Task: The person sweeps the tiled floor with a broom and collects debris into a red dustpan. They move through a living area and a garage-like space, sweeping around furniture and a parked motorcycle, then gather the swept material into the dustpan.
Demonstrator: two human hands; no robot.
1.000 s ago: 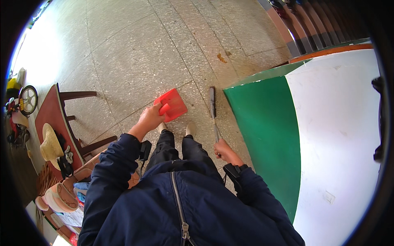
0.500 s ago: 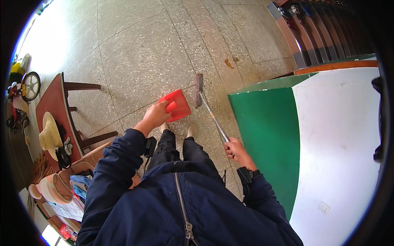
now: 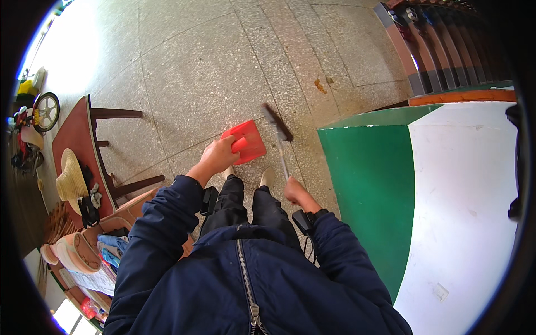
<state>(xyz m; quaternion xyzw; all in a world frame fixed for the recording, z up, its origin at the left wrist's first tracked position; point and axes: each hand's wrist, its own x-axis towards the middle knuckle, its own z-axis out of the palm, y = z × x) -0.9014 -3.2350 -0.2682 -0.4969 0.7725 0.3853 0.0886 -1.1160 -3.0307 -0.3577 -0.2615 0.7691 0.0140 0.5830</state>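
A flat red plastic dustpan (image 3: 254, 146) and a dark-headed brush (image 3: 278, 124) with a slim grey handle, over speckled stone floor (image 3: 195, 84).
The left hand (image 3: 218, 155) is closed around the dustpan's handle, ahead of pale shoes (image 3: 267, 177) — the right hand (image 3: 297, 192) grips the brush's handle, its slanted head just beside the pan's right edge.

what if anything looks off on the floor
An orange-brown patch on the floor, beyond the brush and to its right, stands out against the paler surface; I can't tell whether it's a spill or stain.
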